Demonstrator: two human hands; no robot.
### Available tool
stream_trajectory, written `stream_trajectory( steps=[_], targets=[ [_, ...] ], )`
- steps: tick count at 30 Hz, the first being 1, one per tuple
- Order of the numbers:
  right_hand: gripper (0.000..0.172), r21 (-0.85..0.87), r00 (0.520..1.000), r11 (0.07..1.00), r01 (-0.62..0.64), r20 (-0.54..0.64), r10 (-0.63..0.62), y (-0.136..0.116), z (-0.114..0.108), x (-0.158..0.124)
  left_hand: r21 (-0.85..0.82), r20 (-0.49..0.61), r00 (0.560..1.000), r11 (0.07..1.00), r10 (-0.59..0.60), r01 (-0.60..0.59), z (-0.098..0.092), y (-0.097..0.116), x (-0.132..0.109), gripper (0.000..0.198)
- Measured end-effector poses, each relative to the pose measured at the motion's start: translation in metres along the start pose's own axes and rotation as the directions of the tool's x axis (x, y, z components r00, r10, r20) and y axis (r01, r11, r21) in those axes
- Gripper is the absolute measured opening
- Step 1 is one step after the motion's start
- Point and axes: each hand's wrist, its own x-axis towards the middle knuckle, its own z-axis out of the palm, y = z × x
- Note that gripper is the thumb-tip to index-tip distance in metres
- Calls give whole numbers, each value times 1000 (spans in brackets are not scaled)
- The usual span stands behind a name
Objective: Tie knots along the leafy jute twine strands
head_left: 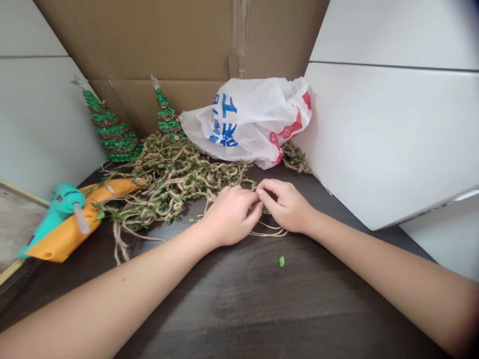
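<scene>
A tangled heap of jute twine with small green leaves [168, 182] lies across the dark wooden table [239, 299]. At the heap's near right end my left hand [230, 215] and my right hand [288, 207] meet, fingertips pinched together on a strand of the twine [267, 230]. Loose strands trail out under both hands. A single green leaf [281, 261] lies on the table in front of them.
An orange and teal glue gun [65, 222] lies at the left. Two small green sequin tree cones [110, 127] [166, 114] stand behind the heap. A white plastic bag [250, 119] rests against a cardboard wall [179, 45]. White panels [385, 144] close in both sides.
</scene>
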Motion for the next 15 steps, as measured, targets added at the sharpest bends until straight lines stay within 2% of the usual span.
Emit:
stream_trajectory(
  steps=[6,11,13,15],
  targets=[
    [23,7,1000,1000,-1,-1,1,0,0,1,-37,-24,1000,999,9,-10,0,1,0,26],
    [39,34,1000,999,-7,-11,8,1,0,0,-206,-168,986,978,-2,-33,0,-1,0,42],
    [40,54,1000,998,17,15,-18,2,-1,0,-264,-164,986,962,25,-68,-2,-2,0,43],
    [41,63,999,998,25,38,-28,2,-1,0,-300,-116,990,948,79,-111,-3,-1,0,42]
  ],
)
